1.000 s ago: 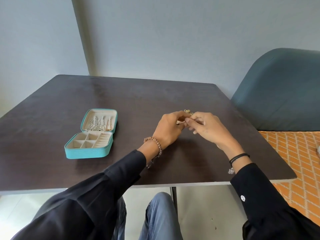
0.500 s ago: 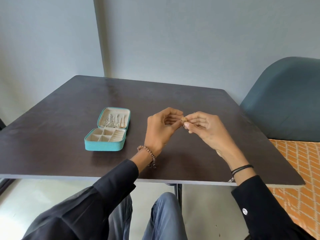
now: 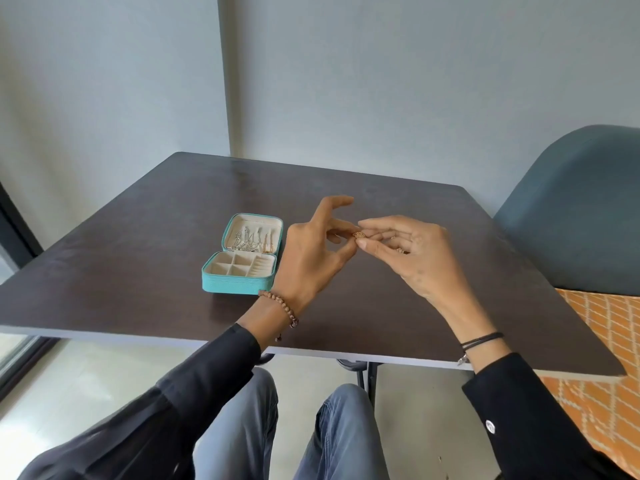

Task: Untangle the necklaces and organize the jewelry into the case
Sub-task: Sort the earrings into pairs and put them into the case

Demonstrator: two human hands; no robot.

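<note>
Seated person at a dark bench (image 3: pixel 138 265), head view. The left hand (image 3: pixel 311 258) and the right hand (image 3: pixel 415 261) are raised above the middle of the bench and meet at a small gold ornament (image 3: pixel 358 234), which is held in the air between them. The right hand pinches the ornament between thumb and forefinger, its other fingers (image 3: pixel 391 233) loosely curled; a second glint of gold (image 3: pixel 400 251) shows beneath them, too small to identify. The left hand closes its thumb and middle finger on the same ornament from the opposite side, while its forefinger (image 3: pixel 332 204) stands straight and apart, pointing up. The turquoise jewelry case (image 3: pixel 239 289) lies open on the bench just to the left of the left hand, its hinged lid (image 3: pixel 254 219) tilted back. Silver and gold pieces (image 3: pixel 249 239) hang in a row inside the lid; the cream-lined base (image 3: pixel 242 266) is divided into square cells on the left and a ribbed section on the right, in which no contents can be made out. A beaded bracelet (image 3: pixel 280 306) circles the left wrist and a black cord bracelet (image 3: pixel 481 339) the right; both arms wear dark sleeves (image 3: pixel 207 386). A blue-grey chair (image 3: pixel 581 220) stands at the right edge of the bench, above an orange patterned floor (image 3: pixel 602 341).
</note>
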